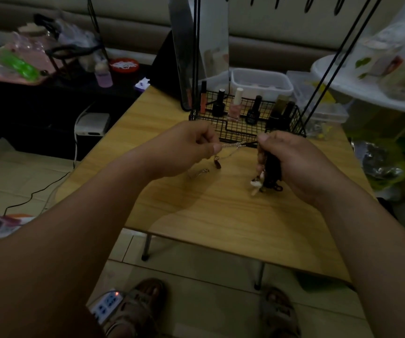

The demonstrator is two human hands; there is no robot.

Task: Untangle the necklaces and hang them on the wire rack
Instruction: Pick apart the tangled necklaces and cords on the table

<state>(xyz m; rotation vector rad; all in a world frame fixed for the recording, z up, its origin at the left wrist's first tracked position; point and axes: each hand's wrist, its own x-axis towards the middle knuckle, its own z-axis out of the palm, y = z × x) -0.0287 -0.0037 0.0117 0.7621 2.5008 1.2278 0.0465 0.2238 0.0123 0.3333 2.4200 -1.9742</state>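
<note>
Sandals (135,306) and a power strip (105,304) on the tiled floor mark the near edge of a low wooden table (221,215), above which a person works at a knot of necklaces. The left hand (186,147) pinches a thin silver chain (235,144) between thumb and curled fingers. The right hand (291,162) is closed round a bundle (268,172) of brown beads, black cord and pale shell pieces, fingers wrapped about its upper part.

Both hands hover over the middle of the table, near each other but apart, with the chain drawn taut between them. Its long axis runs almost level, left to right, from the left thumb into the top of the bundle. A loose end with a small dark pendant (217,164) droops from the left hand toward the tabletop. The bundle hangs upright, long axis vertical, shell pieces pointing down; whether they touch the wood cannot be told.

Beyond the hands stands the wire rack (245,132), its basket holding small bottles (235,106). What shows of the hooks (309,4) at the top of the view appears bare. On that evidence the job looks to be at an early stage: one chain is being teased out, none is hung, and the rest awaits separating.
</note>
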